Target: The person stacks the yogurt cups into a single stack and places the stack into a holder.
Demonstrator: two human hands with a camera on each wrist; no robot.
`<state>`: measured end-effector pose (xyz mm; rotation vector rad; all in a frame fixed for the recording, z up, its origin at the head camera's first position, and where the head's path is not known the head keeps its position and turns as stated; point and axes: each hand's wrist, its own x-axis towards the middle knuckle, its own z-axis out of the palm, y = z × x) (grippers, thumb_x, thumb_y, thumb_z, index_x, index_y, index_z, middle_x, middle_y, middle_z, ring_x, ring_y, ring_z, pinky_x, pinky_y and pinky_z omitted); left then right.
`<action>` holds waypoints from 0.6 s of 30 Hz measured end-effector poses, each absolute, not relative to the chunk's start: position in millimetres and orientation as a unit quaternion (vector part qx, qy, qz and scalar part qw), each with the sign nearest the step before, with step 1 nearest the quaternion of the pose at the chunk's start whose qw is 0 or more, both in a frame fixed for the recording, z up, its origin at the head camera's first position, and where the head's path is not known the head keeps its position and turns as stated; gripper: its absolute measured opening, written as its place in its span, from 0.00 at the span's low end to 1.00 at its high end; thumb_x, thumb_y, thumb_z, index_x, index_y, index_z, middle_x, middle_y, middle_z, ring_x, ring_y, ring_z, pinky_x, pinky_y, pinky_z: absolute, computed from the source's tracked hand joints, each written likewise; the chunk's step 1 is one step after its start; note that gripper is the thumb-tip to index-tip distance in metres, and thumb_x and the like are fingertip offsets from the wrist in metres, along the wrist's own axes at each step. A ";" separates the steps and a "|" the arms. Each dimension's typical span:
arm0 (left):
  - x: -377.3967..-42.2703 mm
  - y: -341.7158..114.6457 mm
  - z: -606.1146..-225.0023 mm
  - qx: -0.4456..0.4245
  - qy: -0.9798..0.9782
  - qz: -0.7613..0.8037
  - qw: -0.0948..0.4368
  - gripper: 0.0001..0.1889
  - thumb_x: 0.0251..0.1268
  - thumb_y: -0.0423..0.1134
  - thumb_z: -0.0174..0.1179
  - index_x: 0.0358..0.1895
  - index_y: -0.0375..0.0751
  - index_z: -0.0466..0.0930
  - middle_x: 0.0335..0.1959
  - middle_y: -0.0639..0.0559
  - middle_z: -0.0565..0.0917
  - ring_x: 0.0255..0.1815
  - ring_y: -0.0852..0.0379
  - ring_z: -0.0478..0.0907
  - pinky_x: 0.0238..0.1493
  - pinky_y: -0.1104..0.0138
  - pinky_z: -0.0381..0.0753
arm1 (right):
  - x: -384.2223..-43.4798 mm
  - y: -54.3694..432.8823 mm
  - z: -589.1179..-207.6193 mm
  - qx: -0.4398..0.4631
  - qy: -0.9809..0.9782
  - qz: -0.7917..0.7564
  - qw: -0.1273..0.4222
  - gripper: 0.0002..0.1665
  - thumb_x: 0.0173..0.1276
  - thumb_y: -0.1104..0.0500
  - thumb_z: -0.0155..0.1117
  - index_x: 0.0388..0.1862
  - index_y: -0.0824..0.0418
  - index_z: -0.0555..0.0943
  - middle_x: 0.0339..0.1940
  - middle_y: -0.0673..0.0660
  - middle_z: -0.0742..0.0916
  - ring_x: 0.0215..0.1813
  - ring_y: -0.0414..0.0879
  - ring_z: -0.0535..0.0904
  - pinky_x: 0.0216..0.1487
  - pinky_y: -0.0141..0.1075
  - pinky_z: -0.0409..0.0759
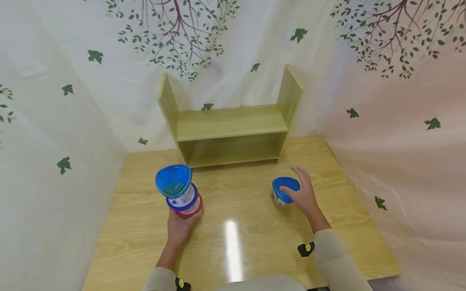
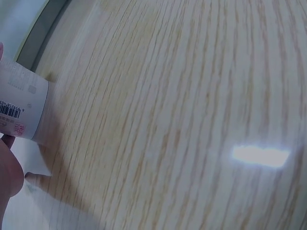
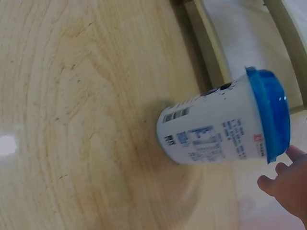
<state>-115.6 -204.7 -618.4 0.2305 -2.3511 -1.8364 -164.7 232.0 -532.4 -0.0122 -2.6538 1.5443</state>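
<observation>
On the left is a stack of lidded tubs: one with a blue lid (image 1: 173, 180) on top, one with a purple-blue lid (image 1: 195, 193) under it, and one with a red lid (image 1: 199, 205) lowest. My left hand (image 1: 179, 228) grips the stack low down; the bottom tub's white side (image 2: 21, 100) with a barcode shows in the left wrist view. A separate white tub (image 3: 211, 129) with a blue lid (image 1: 285, 188) stands upright on the right. Beside it, my right hand (image 1: 303, 196) has fingers spread, its thumb over the lid; whether it touches is unclear.
A wooden shelf unit (image 1: 233, 121) with two upright sides stands at the back of the wooden table (image 1: 236, 190). Cloth (image 1: 382, 161) printed with leaves and branches hangs around the table. Light glares off the tabletop near the front.
</observation>
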 end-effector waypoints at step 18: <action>-112.6 -206.8 -619.3 0.083 -0.793 -0.598 0.076 0.50 0.51 0.46 0.80 0.75 0.56 0.55 0.69 0.52 0.71 0.71 0.45 0.67 0.71 0.42 0.64 | -156.7 235.3 -574.4 -0.041 -0.854 0.517 -0.044 0.72 0.59 0.47 0.79 0.84 0.47 0.34 0.81 0.68 0.49 0.77 0.73 0.49 0.69 0.71 0.58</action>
